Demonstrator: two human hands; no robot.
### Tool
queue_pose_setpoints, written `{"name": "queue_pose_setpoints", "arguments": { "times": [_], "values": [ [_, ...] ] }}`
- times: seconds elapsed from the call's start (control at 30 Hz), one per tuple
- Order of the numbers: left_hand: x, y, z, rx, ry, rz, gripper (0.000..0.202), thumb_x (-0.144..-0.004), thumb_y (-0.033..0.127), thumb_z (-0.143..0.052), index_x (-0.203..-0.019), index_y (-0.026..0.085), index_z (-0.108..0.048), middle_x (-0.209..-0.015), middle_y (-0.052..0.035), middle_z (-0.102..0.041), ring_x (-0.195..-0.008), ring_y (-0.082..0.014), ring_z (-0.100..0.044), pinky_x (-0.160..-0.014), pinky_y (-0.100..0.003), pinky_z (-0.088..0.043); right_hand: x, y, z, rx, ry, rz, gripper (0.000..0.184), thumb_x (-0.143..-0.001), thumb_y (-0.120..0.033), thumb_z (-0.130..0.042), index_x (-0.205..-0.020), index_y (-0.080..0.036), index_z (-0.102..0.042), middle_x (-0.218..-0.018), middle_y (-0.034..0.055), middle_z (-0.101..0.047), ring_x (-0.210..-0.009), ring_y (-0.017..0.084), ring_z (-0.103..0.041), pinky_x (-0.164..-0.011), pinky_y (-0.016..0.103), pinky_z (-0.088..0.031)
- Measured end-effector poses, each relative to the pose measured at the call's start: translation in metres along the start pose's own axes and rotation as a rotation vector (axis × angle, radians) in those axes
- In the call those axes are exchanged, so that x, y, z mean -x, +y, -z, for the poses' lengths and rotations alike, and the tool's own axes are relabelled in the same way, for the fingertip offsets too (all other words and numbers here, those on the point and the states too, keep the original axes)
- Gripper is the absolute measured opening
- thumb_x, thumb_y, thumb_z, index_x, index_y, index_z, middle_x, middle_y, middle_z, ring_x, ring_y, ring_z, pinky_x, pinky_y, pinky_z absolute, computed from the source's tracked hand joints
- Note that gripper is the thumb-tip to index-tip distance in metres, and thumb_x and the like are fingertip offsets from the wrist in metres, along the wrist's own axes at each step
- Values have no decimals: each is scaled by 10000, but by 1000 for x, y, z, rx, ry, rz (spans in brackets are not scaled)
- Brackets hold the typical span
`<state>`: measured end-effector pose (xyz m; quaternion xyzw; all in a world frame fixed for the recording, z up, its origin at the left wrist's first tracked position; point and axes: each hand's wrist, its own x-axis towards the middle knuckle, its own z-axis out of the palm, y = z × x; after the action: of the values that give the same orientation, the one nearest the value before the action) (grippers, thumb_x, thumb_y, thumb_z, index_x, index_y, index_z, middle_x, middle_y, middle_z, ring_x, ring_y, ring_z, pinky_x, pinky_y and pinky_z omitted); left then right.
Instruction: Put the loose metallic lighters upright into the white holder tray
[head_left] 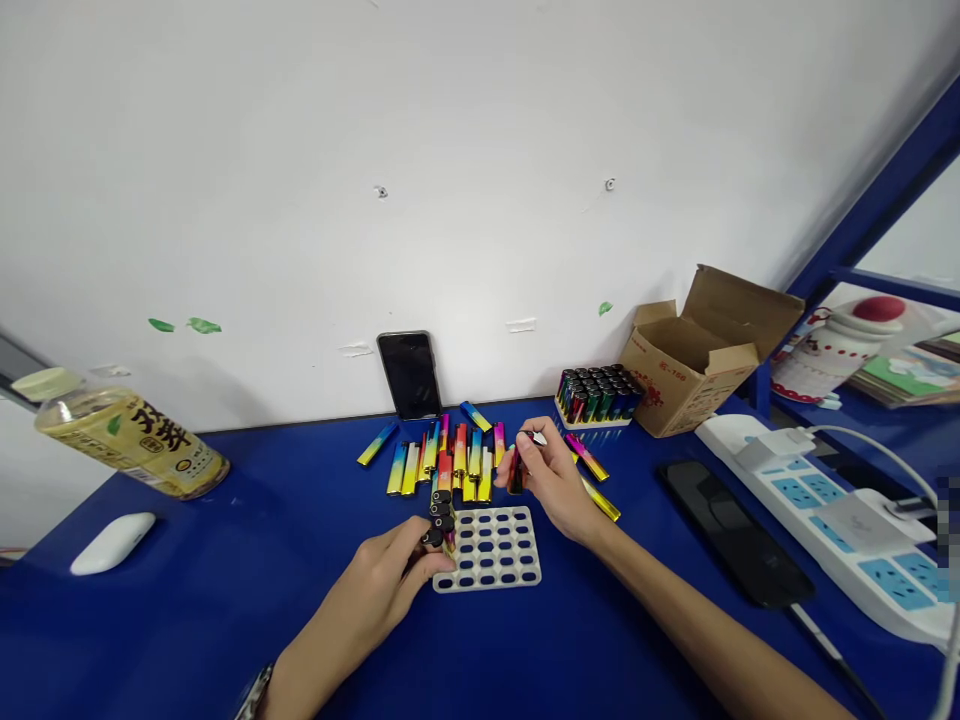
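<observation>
A white tray with rows of holes [491,550] lies on the blue table [225,600]. A few black-topped lighters [442,522] stand in its left column. My left hand [386,585] rests at the tray's left edge, fingers closed around those standing lighters. My right hand [551,475] hovers just behind the tray, pinching one lighter [517,470] upright between thumb and fingers. A pile of rainbow-coloured lighters [450,460] lies behind the tray. Two more lighters [592,475] lie to the right of my right hand.
A phone [409,374] leans on the wall. A filled tray of lighters [598,395] and an open cardboard box [701,350] stand at back right. Another dark phone [735,545] and a power strip [832,520] lie right. A bottle [127,440] and a white mouse [112,543] are left.
</observation>
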<state>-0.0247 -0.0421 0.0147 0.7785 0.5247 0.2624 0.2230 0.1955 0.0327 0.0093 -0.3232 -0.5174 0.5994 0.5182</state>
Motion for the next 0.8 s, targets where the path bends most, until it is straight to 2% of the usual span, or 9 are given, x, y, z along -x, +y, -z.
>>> {"name": "queue_pose_setpoints", "arguments": {
  "times": [0.17, 0.3, 0.37, 0.4, 0.47, 0.57, 0.63, 0.73, 0.8],
  "values": [
    [0, -6, 5, -66, -23, -83, 325, -846, 425, -548, -600, 213, -552, -522, 25, -508, -453, -111, -431, -487, -229, -305, 1, 5, -4, -7, -21, -9, 325, -877, -548, -468, -938, -234, -410, -514, -103, -447, -422, 83, -408, -471, 220, -375],
    [-16, -15, 22, -33, 168, 49, 386, -941, 350, -284, -659, 218, -511, -493, 28, -480, -448, -128, -446, -511, -237, -344, 0, 2, -3, 214, -6, -30, 430, -822, -560, -534, -631, -180, -471, -477, -46, -451, -452, 83, -409, -477, 234, -346],
    [-33, -20, 32, -140, 238, 119, 284, -923, 358, -346, -739, 220, -514, -589, 12, -535, -534, -152, -511, -564, -257, -380, 1, 2, -2, 256, -2, -49, 494, -808, -572, -529, -518, -186, -428, -431, -35, -438, -422, 78, -394, -462, 238, -334],
    [-43, -24, 36, -191, 245, 87, 230, -917, 346, -353, -848, 217, -530, -733, -18, -592, -657, -173, -563, -641, -273, -413, 1, 2, -2, 241, 11, -62, 513, -799, -582, -525, -488, -193, -402, -402, -42, -409, -391, 71, -367, -438, 236, -313],
    [-66, -32, 43, -270, 245, 0, 226, -910, 310, -315, -935, 205, -512, -956, -75, -590, -853, -205, -575, -785, -325, -435, 1, 4, -1, 189, 47, -90, 530, -765, -596, -538, -454, -209, -354, -361, -68, -323, -340, 55, -289, -386, 232, -245],
    [-100, -43, 50, -260, 193, -101, 198, -880, 268, -299, -873, 194, -482, -1123, -124, -521, -1051, -227, -524, -907, -371, -419, 1, 6, 0, 152, 69, -103, 537, -724, -595, -561, -426, -219, -320, -356, -86, -250, -331, 44, -221, -360, 228, -166],
    [-119, -48, 55, -217, 194, -104, 174, -858, 268, -314, -839, 193, -469, -1164, -136, -500, -1123, -243, -492, -921, -389, -419, 2, 5, 0, 171, 56, -103, 531, -717, -584, -563, -420, -220, -317, -358, -84, -245, -342, 46, -219, -363, 226, -157],
    [-137, -50, 66, -83, 276, -47, 160, -834, 280, -340, -847, 184, -468, -1236, -131, -465, -904, -187, -570, -822, -373, -471, 4, 3, 1, 197, 29, -96, 514, -721, -559, -550, -415, -225, -306, -361, -81, -237, -357, 51, -215, -368, 228, -160],
    [-140, -48, 74, 17, 371, -5, 169, -822, 296, -359, -867, 181, -474, -1275, -119, -444, -744, -131, -566, -725, -336, -490, 5, 2, 1, 206, 4, -78, 500, -743, -534, -514, -411, -228, -300, -362, -74, -241, -367, 55, -216, -373, 230, -170]
  ]
}}
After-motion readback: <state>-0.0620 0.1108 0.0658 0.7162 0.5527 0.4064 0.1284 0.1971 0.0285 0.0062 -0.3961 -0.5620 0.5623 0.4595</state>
